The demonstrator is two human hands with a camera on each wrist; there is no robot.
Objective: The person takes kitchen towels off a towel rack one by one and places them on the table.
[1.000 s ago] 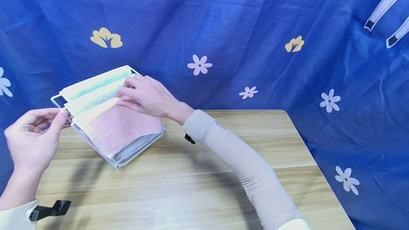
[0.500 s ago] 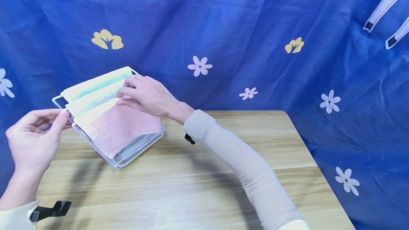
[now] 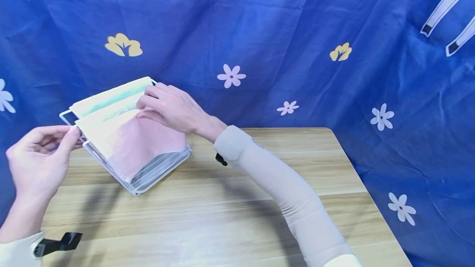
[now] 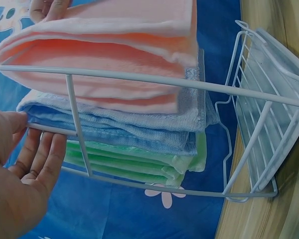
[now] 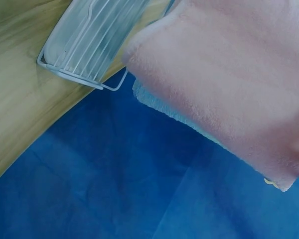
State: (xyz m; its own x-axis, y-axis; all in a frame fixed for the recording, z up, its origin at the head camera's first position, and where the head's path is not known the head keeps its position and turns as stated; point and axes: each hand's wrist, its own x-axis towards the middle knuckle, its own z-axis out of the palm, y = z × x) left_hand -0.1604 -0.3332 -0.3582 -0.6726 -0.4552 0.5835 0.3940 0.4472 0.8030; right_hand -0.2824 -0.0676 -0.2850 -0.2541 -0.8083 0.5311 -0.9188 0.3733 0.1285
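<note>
A white wire rack (image 3: 163,171) with a tray at its base stands on the table, with folded towels hanging over its bars. The foremost is a pink towel (image 3: 148,137); behind it hang a blue towel (image 4: 114,119) and a green towel (image 4: 124,162). At the rack's left side, my left hand (image 3: 41,160) pinches the end of a bar between thumb and fingers. My right hand (image 3: 174,108) pinches the pink towel by its upper right corner, its fingertips partly hidden. The pink towel bulges in the middle, and its lower edge hangs above the tray.
The wooden table (image 3: 222,209) extends right and toward me. A blue patterned cloth (image 3: 267,24) hangs behind the table and along its right side.
The pink towel's lower edge has risen on the right, and more of the tray shows. My right hand has shifted slightly with the towel's corner. The left hand holds its place.
</note>
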